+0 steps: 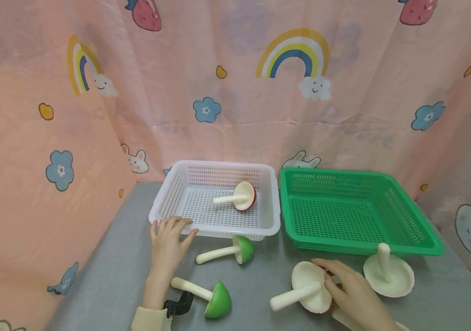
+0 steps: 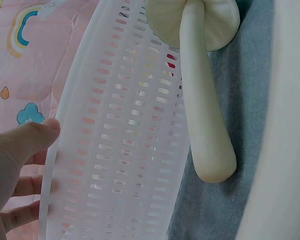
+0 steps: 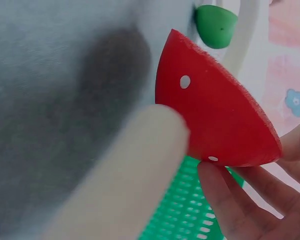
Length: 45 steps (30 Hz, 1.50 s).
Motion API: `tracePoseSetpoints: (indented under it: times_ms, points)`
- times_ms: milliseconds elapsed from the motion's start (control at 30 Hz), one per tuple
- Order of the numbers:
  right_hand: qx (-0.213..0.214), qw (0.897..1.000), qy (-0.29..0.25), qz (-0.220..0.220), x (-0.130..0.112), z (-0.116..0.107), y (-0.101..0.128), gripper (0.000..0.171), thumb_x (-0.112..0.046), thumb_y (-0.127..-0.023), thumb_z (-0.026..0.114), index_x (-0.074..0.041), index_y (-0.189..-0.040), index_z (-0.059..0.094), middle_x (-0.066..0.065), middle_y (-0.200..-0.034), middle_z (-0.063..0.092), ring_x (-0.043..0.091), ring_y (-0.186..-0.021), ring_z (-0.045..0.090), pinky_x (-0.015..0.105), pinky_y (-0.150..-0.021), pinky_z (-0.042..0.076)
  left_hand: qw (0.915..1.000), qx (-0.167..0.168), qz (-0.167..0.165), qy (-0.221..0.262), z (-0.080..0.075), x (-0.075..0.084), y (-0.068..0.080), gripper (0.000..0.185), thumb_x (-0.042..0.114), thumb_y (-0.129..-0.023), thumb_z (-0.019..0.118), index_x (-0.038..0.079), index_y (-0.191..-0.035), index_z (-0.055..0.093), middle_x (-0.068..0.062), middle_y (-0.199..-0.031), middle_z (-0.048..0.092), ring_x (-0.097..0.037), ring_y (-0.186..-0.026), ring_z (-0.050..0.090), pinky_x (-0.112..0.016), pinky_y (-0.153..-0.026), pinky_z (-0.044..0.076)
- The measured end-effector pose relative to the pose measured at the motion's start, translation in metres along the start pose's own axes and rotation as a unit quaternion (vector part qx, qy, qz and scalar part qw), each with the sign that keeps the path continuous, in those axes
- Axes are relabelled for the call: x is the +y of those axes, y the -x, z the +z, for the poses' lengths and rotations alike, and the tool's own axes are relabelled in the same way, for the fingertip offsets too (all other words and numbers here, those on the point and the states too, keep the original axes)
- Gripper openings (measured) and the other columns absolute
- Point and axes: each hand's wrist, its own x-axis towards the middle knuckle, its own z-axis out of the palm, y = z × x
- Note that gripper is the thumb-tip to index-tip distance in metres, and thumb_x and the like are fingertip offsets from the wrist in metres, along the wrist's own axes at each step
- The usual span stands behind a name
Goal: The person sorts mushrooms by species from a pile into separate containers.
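Here, head view: the left hand [image 1: 168, 243] rests its fingers on the near rim of the white perforated plastic basket [image 1: 165, 198]; the right hand [image 1: 353, 289] grips the large red-capped toy mushroom [image 1: 311, 287] on the grey table [image 1: 107, 276], before the green plastic basket [image 1: 417, 236]. Left wrist view: thumb [image 2: 27, 140] outside, fingers inside the white wall. Right wrist view: fingertips [image 3: 225, 200] pinch the red cap's edge.
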Motion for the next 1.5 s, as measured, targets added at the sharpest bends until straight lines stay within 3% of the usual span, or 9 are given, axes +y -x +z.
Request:
tracePoseSetpoints:
  times_ms: [233,600,867,1167,1500]
  points:
    - [0.005,1.000,-0.005,-0.014,-0.016,-0.007,-0.006,0.031,-0.015,-0.095,0.057,-0.028,-0.122,0.063,-0.011,-0.118,0.066,-0.005,-0.084,0.051,0.018,-0.064,0.049,1.0000,-0.001,-0.001,0.001,0.000,0.000,0.000,0.024,0.030,-0.080,0.077,0.018,-0.100,0.071,-0.005,-0.104,0.067,-0.030,-0.108,0.054,-0.063,-0.110,0.025]
    - [0.018,0.998,0.000,-0.058,-0.038,-0.017,-0.024,0.031,-0.013,-0.095,0.057,-0.029,-0.120,0.065,-0.011,-0.116,0.067,0.001,-0.090,0.058,0.020,-0.066,0.049,1.0000,0.001,0.002,0.002,0.000,0.001,0.000,0.024,0.030,-0.081,0.077,0.018,-0.100,0.071,-0.005,-0.104,0.067,-0.030,-0.108,0.055,-0.063,-0.110,0.025]
    - [0.026,0.997,0.007,-0.071,-0.047,-0.029,-0.044,0.031,-0.010,-0.095,0.055,-0.025,-0.120,0.066,-0.007,-0.117,0.068,0.014,-0.101,0.064,0.024,-0.070,0.053,0.9999,-0.012,-0.004,0.003,0.000,0.001,0.001,0.024,0.031,-0.082,0.076,0.017,-0.101,0.071,-0.005,-0.106,0.067,-0.029,-0.109,0.054,-0.062,-0.110,0.024]
    - [0.004,0.997,-0.020,-0.072,-0.065,-0.025,-0.077,0.032,-0.009,-0.094,0.052,-0.023,-0.117,0.068,-0.001,-0.113,0.069,0.011,-0.072,0.050,0.022,-0.056,0.039,0.9999,-0.015,-0.004,0.002,-0.002,0.000,-0.001,0.025,0.031,-0.083,0.075,0.017,-0.102,0.071,-0.005,-0.106,0.067,-0.029,-0.110,0.054,-0.062,-0.110,0.024]
    - [-0.024,0.994,-0.057,-0.086,-0.085,-0.017,-0.114,0.031,-0.008,-0.093,0.050,-0.014,-0.118,0.068,0.008,-0.108,0.071,0.016,-0.070,0.052,0.024,-0.046,0.037,0.9998,-0.017,-0.005,-0.008,-0.002,0.000,-0.001,0.024,0.033,-0.083,0.074,0.019,-0.102,0.071,-0.004,-0.106,0.066,-0.029,-0.110,0.054,-0.061,-0.110,0.025]
